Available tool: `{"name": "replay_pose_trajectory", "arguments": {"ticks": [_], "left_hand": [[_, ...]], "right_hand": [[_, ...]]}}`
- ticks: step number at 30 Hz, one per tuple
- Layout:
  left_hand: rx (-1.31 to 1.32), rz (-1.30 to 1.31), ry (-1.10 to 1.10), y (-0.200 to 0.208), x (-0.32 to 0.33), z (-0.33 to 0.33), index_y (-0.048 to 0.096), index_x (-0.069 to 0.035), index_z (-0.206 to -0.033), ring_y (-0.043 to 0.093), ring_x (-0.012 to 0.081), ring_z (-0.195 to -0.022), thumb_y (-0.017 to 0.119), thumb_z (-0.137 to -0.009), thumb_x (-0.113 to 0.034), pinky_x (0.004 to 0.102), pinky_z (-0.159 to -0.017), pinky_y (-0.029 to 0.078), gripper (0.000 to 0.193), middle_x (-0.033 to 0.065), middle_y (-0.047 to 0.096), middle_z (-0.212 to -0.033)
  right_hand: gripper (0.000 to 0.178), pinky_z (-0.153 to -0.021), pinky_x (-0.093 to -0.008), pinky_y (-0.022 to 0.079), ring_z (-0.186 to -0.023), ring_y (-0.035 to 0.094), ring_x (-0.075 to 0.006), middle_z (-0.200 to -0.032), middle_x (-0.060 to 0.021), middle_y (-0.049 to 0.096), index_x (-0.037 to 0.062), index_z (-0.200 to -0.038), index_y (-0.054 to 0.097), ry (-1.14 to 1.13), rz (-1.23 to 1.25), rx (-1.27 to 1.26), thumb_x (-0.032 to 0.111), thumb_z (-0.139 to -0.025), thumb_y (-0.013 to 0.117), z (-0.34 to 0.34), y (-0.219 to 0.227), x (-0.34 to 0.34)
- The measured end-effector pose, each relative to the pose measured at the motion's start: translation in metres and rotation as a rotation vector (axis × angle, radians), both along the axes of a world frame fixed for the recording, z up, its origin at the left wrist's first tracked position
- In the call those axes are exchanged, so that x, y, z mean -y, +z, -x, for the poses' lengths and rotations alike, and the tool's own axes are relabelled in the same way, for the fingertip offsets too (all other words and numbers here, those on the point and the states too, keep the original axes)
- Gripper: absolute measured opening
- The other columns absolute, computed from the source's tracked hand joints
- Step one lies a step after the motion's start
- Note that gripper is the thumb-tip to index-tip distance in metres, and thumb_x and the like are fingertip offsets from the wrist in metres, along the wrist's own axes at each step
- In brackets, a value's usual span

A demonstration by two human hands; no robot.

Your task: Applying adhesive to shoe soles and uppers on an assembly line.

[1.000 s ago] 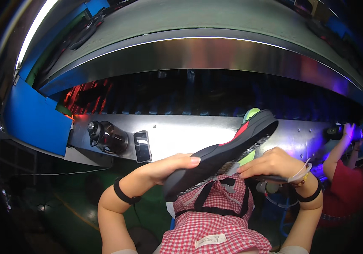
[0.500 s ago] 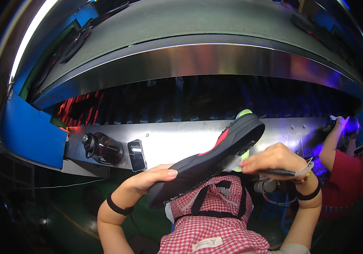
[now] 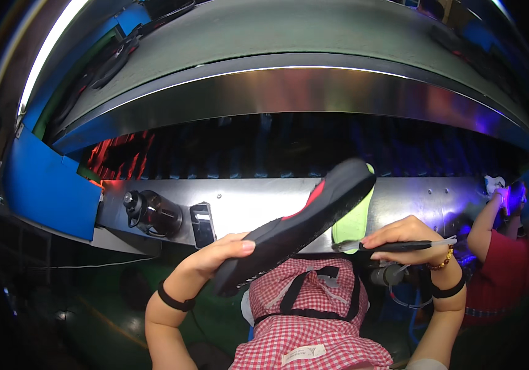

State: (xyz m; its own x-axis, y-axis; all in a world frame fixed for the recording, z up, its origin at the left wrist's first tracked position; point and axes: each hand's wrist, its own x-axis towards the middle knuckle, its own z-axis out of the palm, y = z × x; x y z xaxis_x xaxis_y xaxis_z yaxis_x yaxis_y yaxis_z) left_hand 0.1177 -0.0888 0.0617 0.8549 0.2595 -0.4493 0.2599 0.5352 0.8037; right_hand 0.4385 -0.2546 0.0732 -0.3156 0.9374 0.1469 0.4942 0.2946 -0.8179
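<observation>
Black-handled tool (image 3: 409, 245) shifts from shoe (image 3: 295, 228) to green pad (image 3: 352, 223) at bench (image 3: 264, 209) front edge. Right hand (image 3: 403, 232) grips tool, left hand (image 3: 221, 254) clamps shoe; sole-work looks paused.

Matt black shoe (image 3: 299, 223); smooth metal ledge (image 3: 258, 206) (glossy); checked cloth apron (image 3: 317, 330).

Wearing a red-and-white checked apron (image 3: 332, 336) with black straps (image 3: 358, 299) and white label (image 3: 303, 354), black armbands (image 3: 175, 299) and a beaded bracelet (image 3: 444, 261).

kinda dim tbh: 1 tube light (image 3: 48, 52) up L, blue panel (image 3: 55, 191) below, steel bench (image 3: 264, 206) w/ purple glow (image 3: 458, 213) on R, green floor (image 3: 101, 339)
</observation>
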Motion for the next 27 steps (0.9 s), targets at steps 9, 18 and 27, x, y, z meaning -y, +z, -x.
{"name": "replay_pose_trajectory", "arguments": {"ticks": [9,18,27], "left_hand": [[0.337,0.434,0.242,-0.046,0.015,-0.05,0.041,0.004,-0.126,0.059,0.0272,-0.1,0.045,-0.087,-0.033,0.0364,-0.09,0.046,0.054,0.0197,0.056,-0.116],[0.404,0.479,0.268,-0.073,0.015,-0.046,0.041,0.005,-0.125,0.06,0.0279,-0.1,0.046,-0.087,-0.029,0.0378,-0.089,0.048,0.051,0.0204,0.055,-0.116],[0.458,0.528,0.225,-0.074,0.022,-0.047,0.043,0.005,-0.124,0.06,0.0275,-0.099,0.047,-0.087,-0.029,0.0381,-0.089,0.048,0.05,0.0204,0.056,-0.116]], "right_hand": [[0.019,-0.079,-0.0283,0.051,-0.088,0.065,-0.0217,-0.097,-0.0156,0.066,-0.0013,-0.095,0.065,-0.156,-0.027,-0.385,0.001,-0.076,0.063,0.076,-0.033,-0.023],[0.013,-0.071,-0.0263,0.051,-0.079,0.066,-0.018,-0.088,-0.016,0.067,-0.0035,-0.088,0.066,-0.434,-0.073,-0.406,-0.001,-0.076,0.062,0.048,-0.052,-0.03],[0.016,-0.065,-0.0258,0.05,-0.073,0.064,-0.0169,-0.093,-0.015,0.067,-0.0026,-0.091,0.066,-0.796,-0.243,-0.395,-0.003,-0.075,0.063,0.008,-0.053,-0.055]]}}
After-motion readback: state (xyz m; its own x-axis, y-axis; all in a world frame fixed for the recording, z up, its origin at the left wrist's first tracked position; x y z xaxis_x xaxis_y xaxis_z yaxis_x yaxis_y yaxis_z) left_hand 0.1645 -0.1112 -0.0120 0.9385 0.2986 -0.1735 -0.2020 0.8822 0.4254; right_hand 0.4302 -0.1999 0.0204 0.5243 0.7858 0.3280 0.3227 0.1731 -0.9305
